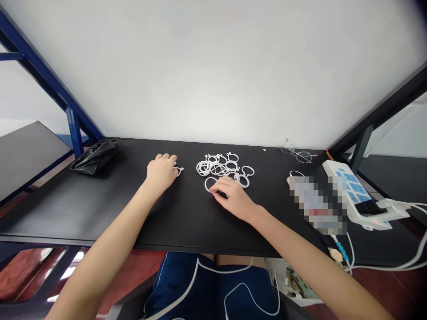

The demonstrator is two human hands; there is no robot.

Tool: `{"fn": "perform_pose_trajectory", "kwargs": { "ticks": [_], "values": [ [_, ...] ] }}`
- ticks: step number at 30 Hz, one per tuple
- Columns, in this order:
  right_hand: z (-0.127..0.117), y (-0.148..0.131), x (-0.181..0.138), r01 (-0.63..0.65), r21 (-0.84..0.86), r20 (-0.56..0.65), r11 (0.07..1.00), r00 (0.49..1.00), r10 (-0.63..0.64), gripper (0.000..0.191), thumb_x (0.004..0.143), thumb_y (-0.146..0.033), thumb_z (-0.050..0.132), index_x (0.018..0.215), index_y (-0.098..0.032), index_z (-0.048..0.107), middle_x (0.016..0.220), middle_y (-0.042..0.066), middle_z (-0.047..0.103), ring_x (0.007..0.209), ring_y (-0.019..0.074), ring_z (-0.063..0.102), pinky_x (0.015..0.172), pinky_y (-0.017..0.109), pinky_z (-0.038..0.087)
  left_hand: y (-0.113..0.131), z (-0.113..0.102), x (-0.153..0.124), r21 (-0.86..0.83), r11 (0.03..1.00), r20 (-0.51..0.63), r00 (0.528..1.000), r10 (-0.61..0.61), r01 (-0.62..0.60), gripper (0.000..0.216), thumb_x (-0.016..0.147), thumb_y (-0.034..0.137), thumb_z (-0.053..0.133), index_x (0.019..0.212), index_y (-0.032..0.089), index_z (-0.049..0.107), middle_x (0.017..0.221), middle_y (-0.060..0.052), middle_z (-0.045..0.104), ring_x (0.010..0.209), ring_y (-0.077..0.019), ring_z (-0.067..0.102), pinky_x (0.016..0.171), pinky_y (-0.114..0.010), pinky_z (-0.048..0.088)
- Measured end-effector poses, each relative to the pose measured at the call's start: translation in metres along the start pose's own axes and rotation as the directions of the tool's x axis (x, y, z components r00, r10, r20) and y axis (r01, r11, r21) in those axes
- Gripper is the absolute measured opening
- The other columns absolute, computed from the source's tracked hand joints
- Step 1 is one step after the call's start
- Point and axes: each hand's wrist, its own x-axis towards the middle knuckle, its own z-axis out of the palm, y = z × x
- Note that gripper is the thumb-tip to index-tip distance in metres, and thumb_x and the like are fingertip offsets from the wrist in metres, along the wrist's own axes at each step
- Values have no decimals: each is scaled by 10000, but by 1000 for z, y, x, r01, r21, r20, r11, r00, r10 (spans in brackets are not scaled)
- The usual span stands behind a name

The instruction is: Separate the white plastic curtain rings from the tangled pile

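Observation:
Several white curtain rings (218, 169), each with a small eyelet, lie in a loose heap at the middle of the black tabletop. At the near edge of this heap, my right hand (233, 195) pinches one curtain ring (207, 183) between thumb and fingertips. To the left of the heap, my left hand (161, 171) is palm down with its fingers curled over another curtain ring (179, 172). Only the right side and eyelet of that ring show; the left fingertips and anything else beneath them are hidden.
A black plastic bag (95, 156) lies at the back left. Eyeglasses (296, 153) are at the back right. A blurred-out phone (316, 204) with a cable and a white power strip (353, 191) lie right. Blue metal bars (50, 75) flank the desk; a wall (213, 80) stands behind.

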Motion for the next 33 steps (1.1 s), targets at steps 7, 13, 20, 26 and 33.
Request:
{"fn": "perform_pose_trajectory", "kwargs": {
  "ticks": [7,13,20,26,33],
  "values": [
    [-3,-3,3,39,25,-138,999,990,-35,130,904,-104,535,832,-200,585,806,48,633,810,194,564,763,358,495,22,-4,-8,-296,876,-397,883,250,-381,306,951,187,348,1139,142,584,994,-97,661,918,-228,601,821,-353,477],
    [-1,-1,1,48,59,-136,997,990,-40,70,924,-159,546,891,-209,581,913,59,652,881,202,569,810,376,504,50,1,-21,-362,647,-456,733,504,-671,424,932,478,493,1175,133,526,971,-100,646,849,-219,607,747,-327,488],
    [1,-3,1,65,68,-131,996,990,-56,94,926,-148,530,931,-216,594,946,52,668,902,197,586,823,368,510,51,6,-20,-449,601,-423,750,509,-661,428,933,511,481,1156,147,510,949,-88,632,815,-195,617,716,-295,498],
    [2,-3,1,35,30,-229,999,973,-27,100,907,-163,557,939,-233,622,982,60,683,918,208,623,836,396,532,46,3,-19,-503,577,-377,764,523,-643,420,955,522,414,1146,157,499,1018,-113,629,914,-222,619,782,-323,498],
    [0,2,0,-54,51,-291,997,955,67,79,890,-171,595,939,-208,646,907,60,700,816,189,676,745,330,578,49,3,-23,-632,526,-316,810,494,-569,364,961,473,421,1147,169,499,1067,-102,612,896,-203,599,797,-315,483]
  ]
}}
